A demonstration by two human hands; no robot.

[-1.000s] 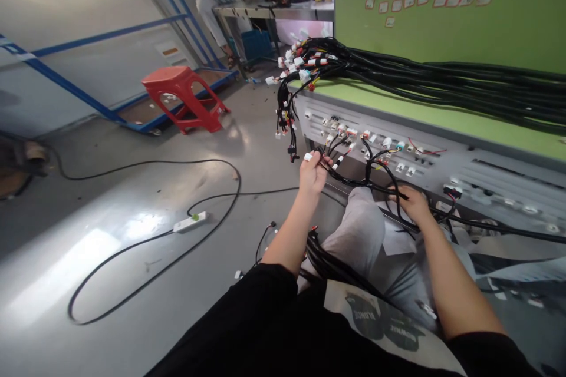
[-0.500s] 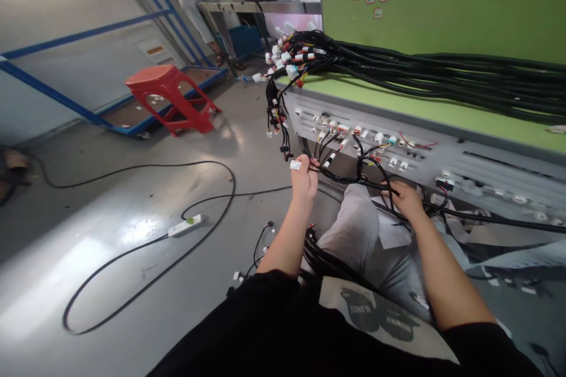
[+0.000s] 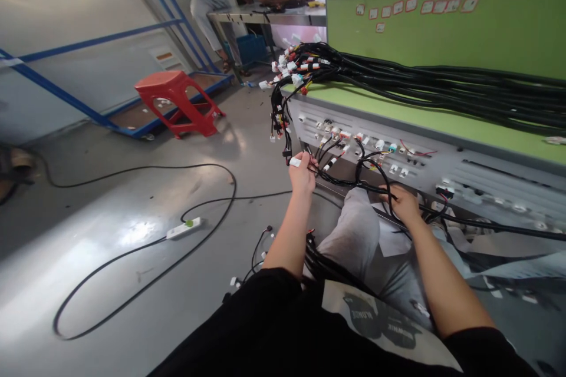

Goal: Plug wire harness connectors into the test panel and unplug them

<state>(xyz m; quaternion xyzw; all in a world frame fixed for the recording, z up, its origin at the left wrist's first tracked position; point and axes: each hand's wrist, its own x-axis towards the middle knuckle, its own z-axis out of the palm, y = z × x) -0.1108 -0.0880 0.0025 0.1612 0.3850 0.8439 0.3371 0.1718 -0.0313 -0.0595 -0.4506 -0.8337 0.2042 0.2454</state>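
- Black wires (image 3: 338, 181), one bundle, are stretching just before one grey panel (image 3: 446, 159).
- My left hand (image 3: 303, 174) is pinching wire ends beside one white piece (image 3: 295, 162); my right hand (image 3: 403, 203) is holding the wires.
- I'm probably sorting ends; next is calling for steady holding.
- I'm counting one red stool (image 3: 161, 79) too.

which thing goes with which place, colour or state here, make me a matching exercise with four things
Things
1. left hand
2. thick black cable bundle
3. stool
4. power strip

Descriptions
A. white, lying on the grey floor
B. fingertips at a small white piece
C. red
D. laid along the green ledge

Right pairs: 1-B, 2-D, 3-C, 4-A
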